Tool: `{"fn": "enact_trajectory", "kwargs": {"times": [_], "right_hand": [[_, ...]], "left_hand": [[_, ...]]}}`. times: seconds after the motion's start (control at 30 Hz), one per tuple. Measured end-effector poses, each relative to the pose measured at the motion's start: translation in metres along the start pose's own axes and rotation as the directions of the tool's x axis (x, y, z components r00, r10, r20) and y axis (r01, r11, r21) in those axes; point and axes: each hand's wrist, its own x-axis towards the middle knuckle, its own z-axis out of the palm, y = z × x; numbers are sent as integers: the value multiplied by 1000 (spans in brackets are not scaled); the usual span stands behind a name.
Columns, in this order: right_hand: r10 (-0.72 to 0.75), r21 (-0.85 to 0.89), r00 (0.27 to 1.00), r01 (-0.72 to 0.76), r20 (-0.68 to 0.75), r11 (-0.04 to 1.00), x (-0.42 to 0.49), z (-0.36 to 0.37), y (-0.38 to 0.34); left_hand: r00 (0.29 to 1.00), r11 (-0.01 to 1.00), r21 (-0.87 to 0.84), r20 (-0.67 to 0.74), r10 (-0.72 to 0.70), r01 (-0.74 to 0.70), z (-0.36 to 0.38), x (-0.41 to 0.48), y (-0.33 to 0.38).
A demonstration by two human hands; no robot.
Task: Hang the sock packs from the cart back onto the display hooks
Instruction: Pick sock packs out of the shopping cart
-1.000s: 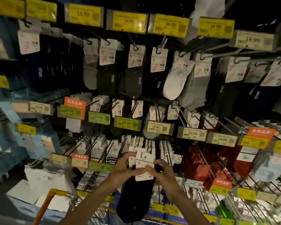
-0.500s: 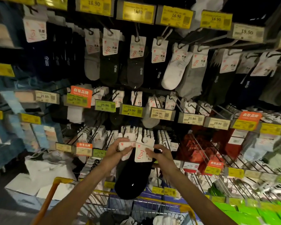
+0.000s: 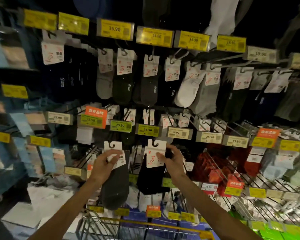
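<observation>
Head view of a sock display wall. The left hand pinches the white header card of a dark grey sock pack, with the thumb across the card's face and the sock hanging below the hand. The right hand grips the header card of a black sock pack from its right edge, thumb on the printed front and fingers curled behind. The two packs are held side by side and apart, each upright with its cut-out hanger slot uppermost. Both lie in front of the lower rows of stock, just below the price tags marked 25.90. Neither slot appears to be on a display hook, though motion blur leaves this uncertain. Above, grey, black and white hung socks fill the row beneath the yellow 16.90 labels. The yellow-rimmed wire cart lies along the bottom edge, beneath both forearms
</observation>
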Motion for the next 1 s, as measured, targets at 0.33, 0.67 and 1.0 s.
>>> {"fn": "enact_trajectory", "kwargs": {"times": [0.33,0.67,1.0], "right_hand": [[-29,-48,999,30,23,998,19,25,-2],[-151,-8,984,153,98,988,36,31,-10],[-220,13,974,220,44,975,58,45,2]], "left_hand": [[981,920,-347,130,-147,183,11,-6,11],[976,899,-386,141,-164,206,6,4,19],[981,914,-357,102,-165,191,19,9,18]]}}
